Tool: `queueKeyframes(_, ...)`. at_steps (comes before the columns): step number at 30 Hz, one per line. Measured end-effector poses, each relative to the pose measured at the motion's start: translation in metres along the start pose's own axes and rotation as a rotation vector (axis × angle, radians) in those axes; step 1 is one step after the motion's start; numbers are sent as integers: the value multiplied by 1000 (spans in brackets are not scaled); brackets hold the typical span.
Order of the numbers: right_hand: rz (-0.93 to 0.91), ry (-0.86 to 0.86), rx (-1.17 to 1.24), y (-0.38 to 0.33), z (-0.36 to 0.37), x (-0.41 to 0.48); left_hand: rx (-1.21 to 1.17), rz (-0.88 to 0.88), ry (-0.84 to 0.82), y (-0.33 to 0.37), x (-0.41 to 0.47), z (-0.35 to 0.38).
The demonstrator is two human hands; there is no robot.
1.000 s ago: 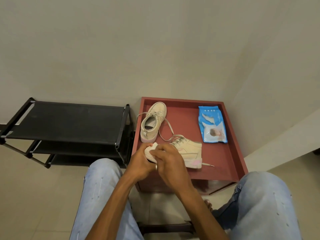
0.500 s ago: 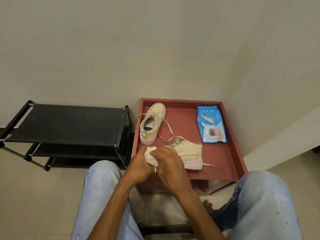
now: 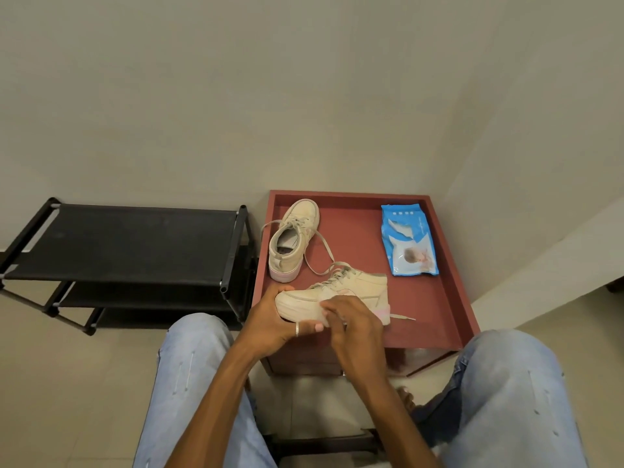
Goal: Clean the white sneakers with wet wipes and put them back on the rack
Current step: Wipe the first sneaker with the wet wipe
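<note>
Near sneaker (image 3: 354,286) crosswise, toe left

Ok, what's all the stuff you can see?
table: one, dark red, in the wall corner.
rack: one, black, left of the table.
sneakers: two, off-white with pink heels, on the table; far sneaker by the rack, near sneaker held.
wipes pack: one, blue, table's far right.
jeans: light blue, on both legs.
ring: one, silver, on the left hand.
left hand: grips the near sneaker's toe.
right hand: fingers curled against its sole edge.
</note>
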State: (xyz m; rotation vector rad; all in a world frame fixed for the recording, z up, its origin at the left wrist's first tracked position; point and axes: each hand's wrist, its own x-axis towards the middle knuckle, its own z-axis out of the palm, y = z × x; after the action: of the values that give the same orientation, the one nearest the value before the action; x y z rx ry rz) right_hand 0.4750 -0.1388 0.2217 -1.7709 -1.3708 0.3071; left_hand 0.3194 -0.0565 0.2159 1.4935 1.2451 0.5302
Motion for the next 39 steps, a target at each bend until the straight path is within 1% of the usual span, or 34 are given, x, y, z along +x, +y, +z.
queueKeyframes(2, 59, 68, -31, 16, -9, 4, -2, -2, 6, 1, 0, 0)
queueKeyframes(5, 281, 134, 20, 30, -24, 8, -11, -13, 5, 0, 2, 3)
queueKeyframes(6, 312, 133, 37, 28, -24, 10, -14, -16, 9, -1, 2, 4)
queueKeyframes(8, 249, 81, 58, 15, -18, 11, -16, -16, 15, -3, 4, 4)
queueKeyframes(12, -44, -92, 75, -19, 0, 7, 23, -1, -8, -10, 7, 2)
queueKeyframes(14, -120, -116, 34, -15, 3, 8, 42, 2, -19, -11, 7, 1)
queueKeyframes(16, -98, -39, -39, 6, -4, 10, 30, -12, -8, -9, 5, 2)
queueKeyframes(17, -55, 17, -73, 18, -9, 12, 20, -19, -3, -9, 5, 2)
queueKeyframes(20, 162, 126, -72, 41, -26, 18, 2, -36, -5, -7, 5, 3)
queueKeyframes(21, 188, 137, -66, 41, -27, 19, -2, -41, -4, -6, 5, 3)
queueKeyframes(22, 174, 134, -60, 36, -25, 19, -5, -43, -3, -6, 5, 3)
queueKeyframes(26, 14, 64, -9, -4, -2, 4, -13, -48, -6, -4, 2, 4)
queueKeyframes(29, 3, 74, -33, -6, 6, -2, -34, -67, -16, -5, 3, 3)
queueKeyframes(31, 79, 148, -57, 11, 0, 3, -51, -91, -15, -4, 3, 3)
queueKeyframes(34, 295, 265, -48, 36, -17, 20, -94, -108, -15, -2, 3, 4)
queueKeyframes(36, 433, 277, -63, 47, -25, 33, -108, -107, -11, -1, 3, 5)
queueKeyframes(39, 524, 264, -66, 54, -30, 39, -109, -116, -12, -1, 2, 5)
